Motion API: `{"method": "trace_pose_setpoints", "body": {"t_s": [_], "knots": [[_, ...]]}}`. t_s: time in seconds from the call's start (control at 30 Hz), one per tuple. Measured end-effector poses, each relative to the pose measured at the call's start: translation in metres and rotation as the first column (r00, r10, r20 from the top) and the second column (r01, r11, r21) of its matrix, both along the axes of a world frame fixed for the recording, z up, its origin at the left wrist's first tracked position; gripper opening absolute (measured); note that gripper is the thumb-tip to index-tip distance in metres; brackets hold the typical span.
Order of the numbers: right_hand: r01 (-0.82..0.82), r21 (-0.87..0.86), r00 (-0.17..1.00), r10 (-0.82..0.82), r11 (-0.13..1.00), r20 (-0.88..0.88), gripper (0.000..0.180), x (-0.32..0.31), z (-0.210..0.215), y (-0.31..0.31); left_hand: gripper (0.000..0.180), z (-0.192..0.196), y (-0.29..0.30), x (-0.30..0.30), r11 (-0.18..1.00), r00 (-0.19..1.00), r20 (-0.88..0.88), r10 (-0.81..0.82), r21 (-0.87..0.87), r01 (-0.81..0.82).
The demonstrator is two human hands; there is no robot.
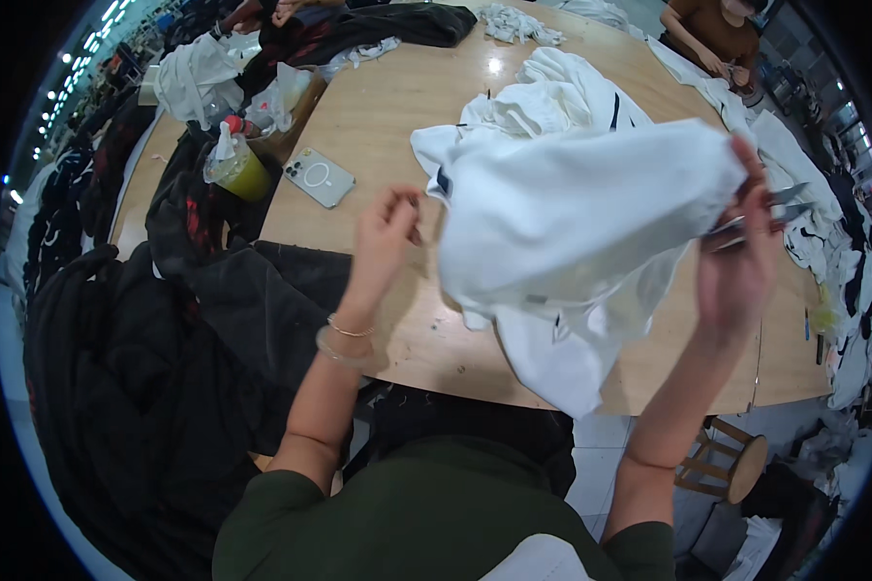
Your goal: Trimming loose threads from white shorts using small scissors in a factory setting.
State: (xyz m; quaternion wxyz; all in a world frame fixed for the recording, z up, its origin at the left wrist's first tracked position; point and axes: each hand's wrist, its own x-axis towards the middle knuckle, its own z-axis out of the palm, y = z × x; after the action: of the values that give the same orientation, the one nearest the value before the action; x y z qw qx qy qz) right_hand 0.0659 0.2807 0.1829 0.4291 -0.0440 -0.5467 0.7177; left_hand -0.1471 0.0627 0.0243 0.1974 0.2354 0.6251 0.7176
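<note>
Right hand [741,257] holds a white garment [581,218] bunched up off the wooden table [388,116], with small metal snips [761,218] pinched in the same fingers. Left hand [388,228] sits just left of the cloth, fingertips pinched together, on what I cannot tell. Risk: blades lie against soft, limp knit, so a slip could nick the fabric. Phone [318,176] well left of both hands.

A garment workshop: a large wooden table [397,107] heaped with white garments [552,92] toward its far right corner; dark clothes [165,329] piled off its left edge; another person [717,34] sewing at the far edge; ceiling strip lights [77,73] receding leftward.
</note>
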Motion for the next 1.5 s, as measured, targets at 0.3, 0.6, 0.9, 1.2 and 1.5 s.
{"method": "trace_pose_setpoints", "body": {"t_s": [0.3, 0.6, 0.9, 1.2, 1.5], "knots": [[0.107, 0.562, 0.969, -0.213, 0.820, 0.127, 0.042, 0.032, 0.082, 0.028, 0.023, 0.041, 0.021, -0.024, 0.980, 0.981, -0.178, -0.080, -0.192, 0.045], [0.425, 0.896, 0.787, -0.543, 0.132, -0.293, 0.029, 0.059, 0.094, 0.054, 0.030, -0.039, 0.085, 0.047, 0.839, 0.672, 0.567, -0.476, 0.062, 0.541], [0.234, 0.250, 0.968, -0.249, 0.940, 0.030, 0.037, 0.094, 0.055, 0.050, 0.021, 0.072, -0.006, -0.041, 0.938, 0.832, -0.433, 0.346, 0.143, -0.316], [0.401, 0.048, 0.704, -0.342, 0.915, 0.622, 0.039, 0.117, -0.201, 0.018, 0.020, -0.030, -0.045, -0.046, 0.517, 0.868, -0.494, -0.042, -0.755, -0.404], [0.382, -0.196, 0.833, -0.245, 0.903, 0.495, 0.045, 0.108, -0.173, -0.021, 0.024, 0.013, 0.067, 0.121, 0.946, 0.800, -0.508, -0.321, -0.207, 0.248]]}}
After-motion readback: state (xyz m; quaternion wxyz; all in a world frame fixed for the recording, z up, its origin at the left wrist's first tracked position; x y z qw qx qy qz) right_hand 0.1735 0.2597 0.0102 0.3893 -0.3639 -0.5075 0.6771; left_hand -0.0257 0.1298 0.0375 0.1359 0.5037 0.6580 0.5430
